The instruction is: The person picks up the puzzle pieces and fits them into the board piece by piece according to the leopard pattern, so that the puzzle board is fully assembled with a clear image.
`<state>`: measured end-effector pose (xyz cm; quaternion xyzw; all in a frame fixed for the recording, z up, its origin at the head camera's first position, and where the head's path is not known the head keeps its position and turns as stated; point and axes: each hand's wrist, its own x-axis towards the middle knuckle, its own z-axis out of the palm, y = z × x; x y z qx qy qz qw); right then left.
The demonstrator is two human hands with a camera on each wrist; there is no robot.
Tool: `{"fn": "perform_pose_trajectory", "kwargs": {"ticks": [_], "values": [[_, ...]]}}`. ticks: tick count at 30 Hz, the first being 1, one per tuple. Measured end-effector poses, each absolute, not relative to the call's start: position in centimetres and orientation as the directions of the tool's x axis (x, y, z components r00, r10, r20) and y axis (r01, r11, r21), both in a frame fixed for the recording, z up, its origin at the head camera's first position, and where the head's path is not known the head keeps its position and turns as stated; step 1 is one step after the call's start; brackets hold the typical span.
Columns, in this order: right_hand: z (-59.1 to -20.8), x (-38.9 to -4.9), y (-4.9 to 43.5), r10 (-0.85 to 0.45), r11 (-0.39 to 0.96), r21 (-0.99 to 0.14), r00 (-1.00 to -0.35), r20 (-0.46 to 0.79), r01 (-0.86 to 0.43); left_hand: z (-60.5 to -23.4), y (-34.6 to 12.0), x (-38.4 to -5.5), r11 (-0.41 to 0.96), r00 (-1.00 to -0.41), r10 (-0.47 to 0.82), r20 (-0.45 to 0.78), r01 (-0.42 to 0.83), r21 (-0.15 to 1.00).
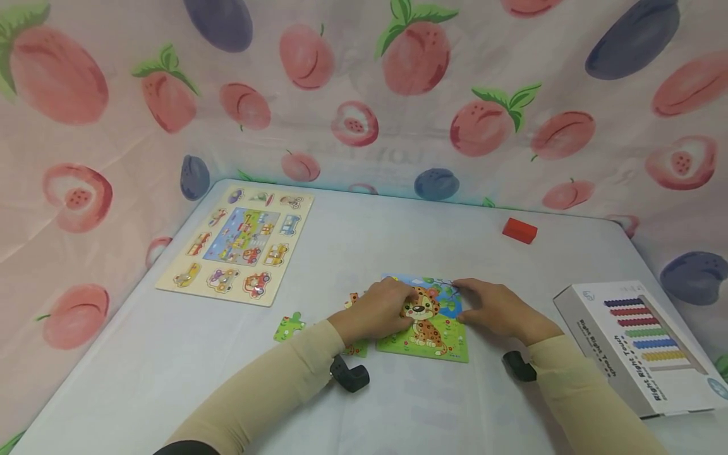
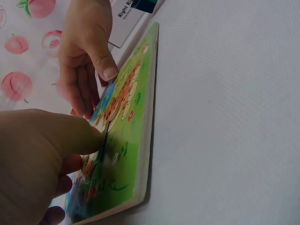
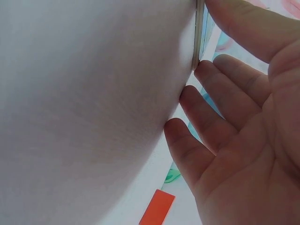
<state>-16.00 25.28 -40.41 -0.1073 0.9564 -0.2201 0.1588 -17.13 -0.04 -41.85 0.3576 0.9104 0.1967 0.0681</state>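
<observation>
A jigsaw puzzle board [image 1: 452,347] with a spotted cub on green grass and blue sky lies flat on the table. Over its left half, my left hand [image 1: 383,308] bends thumb and fingers round a puzzle piece [image 2: 110,112] bearing part of the cub; its edge stands slightly proud beside the thumb, and the hand covers the rest. At the board's right edge is my right hand [image 1: 500,308], thumb on the rim and fingers loosely extended beside it. Loose puzzle pieces lie left of the board, including a green one [image 1: 290,327]; others are partly behind the left wrist.
A wooden vehicle peg puzzle [image 1: 284,278] lies at the back left. At the right sits a white boxed set [image 1: 614,328] with coloured rows on its lid. Toward the back right is a red block [image 1: 520,230]. A fruit-print curtain [image 1: 392,133] borders the table [image 1: 227,341].
</observation>
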Motion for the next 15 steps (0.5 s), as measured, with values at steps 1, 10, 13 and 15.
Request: {"fn": "perform_pose_trajectory", "kwargs": {"ticks": [1, 10, 13, 15], "values": [[-40.41, -15.99, 25.27, -0.275, 0.88, -0.454, -0.927, -0.256, -0.136, -41.83, -0.04, -17.11, 0.668, -0.736, 0.677, 0.015, 0.622, 0.408], [-40.39, -15.99, 25.19, -0.267, 0.884, -0.451, -0.927, -0.264, -0.126, -41.56, -0.13, -16.97, 0.675, -0.741, 0.671, 0.011, 0.618, 0.404], [-40.41, -16.0, 25.2, -0.267, 0.884, -0.451, -0.927, -0.265, -0.125, -41.55, -0.2, -16.99, 0.677, -0.741, 0.671, 0.01, 0.618, 0.401], [-40.42, -15.99, 25.21, -0.268, 0.884, -0.45, -0.927, -0.262, -0.129, -41.57, -0.21, -17.04, 0.675, -0.74, 0.673, 0.009, 0.618, 0.403]]}}
